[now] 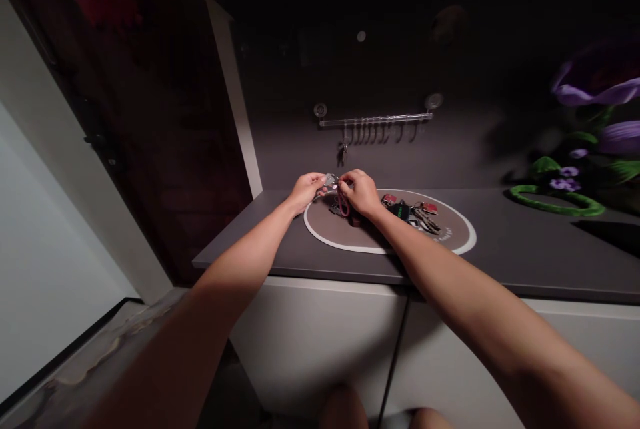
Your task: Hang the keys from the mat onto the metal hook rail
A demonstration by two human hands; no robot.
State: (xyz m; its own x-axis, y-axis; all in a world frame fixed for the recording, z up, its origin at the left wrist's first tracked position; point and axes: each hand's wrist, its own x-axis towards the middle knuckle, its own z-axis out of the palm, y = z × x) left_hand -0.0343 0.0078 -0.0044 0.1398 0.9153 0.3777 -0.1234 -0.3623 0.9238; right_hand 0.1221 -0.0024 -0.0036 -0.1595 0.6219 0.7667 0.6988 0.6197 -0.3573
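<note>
My left hand (306,192) is closed, thumb and fingers pinching the clear, shiny tag of a keychain (331,181) above the mat. Close beside it, my right hand (361,190) is closed on the same keychain near its ring. A pink strap loop (343,205) hangs under the right fingers, with dark metal pieces next to it that I cannot make out clearly. On the oval mat (345,242), right of my hands, lie a black item with green lettering (401,210), several keys (427,221) and red tags (429,207).
A clear rail with several hooks (376,120) is fixed to the dark wall, and a key set (345,152) hangs at its left. The grey counter (530,249) carries purple fabric flowers (567,176) in a green ring base. A dark door (165,149) stands left.
</note>
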